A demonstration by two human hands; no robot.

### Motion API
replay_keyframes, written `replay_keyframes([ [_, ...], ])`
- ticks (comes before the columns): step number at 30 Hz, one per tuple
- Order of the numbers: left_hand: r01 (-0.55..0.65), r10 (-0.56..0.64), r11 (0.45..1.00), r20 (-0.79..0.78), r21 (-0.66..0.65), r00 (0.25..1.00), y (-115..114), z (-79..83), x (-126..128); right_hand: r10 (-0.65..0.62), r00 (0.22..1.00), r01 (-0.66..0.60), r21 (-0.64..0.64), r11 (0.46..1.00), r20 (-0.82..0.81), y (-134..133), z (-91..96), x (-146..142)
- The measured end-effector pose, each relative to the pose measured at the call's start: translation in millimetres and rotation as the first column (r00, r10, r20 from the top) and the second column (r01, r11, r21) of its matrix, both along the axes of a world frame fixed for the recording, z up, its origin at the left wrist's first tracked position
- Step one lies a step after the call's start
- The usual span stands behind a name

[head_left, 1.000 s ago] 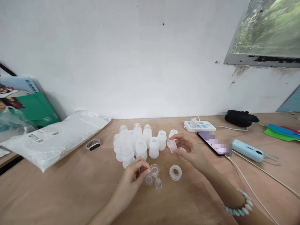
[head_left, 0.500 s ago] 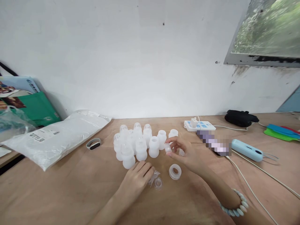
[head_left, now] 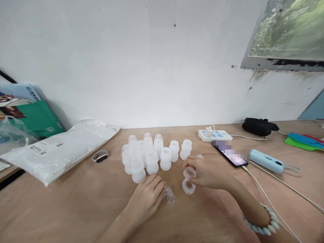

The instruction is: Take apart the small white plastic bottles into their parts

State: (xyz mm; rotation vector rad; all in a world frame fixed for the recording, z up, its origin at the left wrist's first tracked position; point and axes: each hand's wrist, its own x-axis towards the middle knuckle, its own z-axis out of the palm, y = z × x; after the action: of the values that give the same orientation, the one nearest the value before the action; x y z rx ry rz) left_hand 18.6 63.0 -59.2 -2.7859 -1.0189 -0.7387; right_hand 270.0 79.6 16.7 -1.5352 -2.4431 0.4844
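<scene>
Several small translucent white bottles stand clustered on the wooden table. My left hand lies curled on the table with its fingertips closed on a small clear teat. My right hand pinches a white screw ring, held just above a second white ring that lies flat on the table. A beaded bracelet circles my right wrist.
A white plastic bag and a wristband lie at the left, with green and blue folders behind. At the right are a power strip, a phone on a cable, a blue device and a black pouch.
My right hand came down from beside the bottles and now holds a ring just over the ring on the table. My left hand closed over the clear teats.
</scene>
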Motion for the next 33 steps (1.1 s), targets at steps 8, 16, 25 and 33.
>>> replay_keyframes([
  [8,0.008,-0.006,1.000,0.079,-0.018,0.997,-3.5,5.5,-1.5,0.046,0.968,-0.079,0.124,0.989,0.248,3.1,-4.7,4.3],
  [16,0.012,-0.014,1.000,0.071,0.019,0.997,-4.2,5.7,-1.0,0.078,0.937,-0.133,0.139,0.981,0.342,4.3,-17.8,-9.4],
  [25,0.021,-0.026,0.998,0.095,0.052,0.995,-6.1,9.6,-2.6,0.147,0.949,-0.174,0.076,0.982,0.280,0.9,-18.7,-9.2],
  [33,0.007,-0.030,0.990,0.161,0.142,0.986,-6.3,15.5,-3.0,0.035,0.998,-0.015,0.307,0.952,-0.061,22.1,7.8,-36.9],
])
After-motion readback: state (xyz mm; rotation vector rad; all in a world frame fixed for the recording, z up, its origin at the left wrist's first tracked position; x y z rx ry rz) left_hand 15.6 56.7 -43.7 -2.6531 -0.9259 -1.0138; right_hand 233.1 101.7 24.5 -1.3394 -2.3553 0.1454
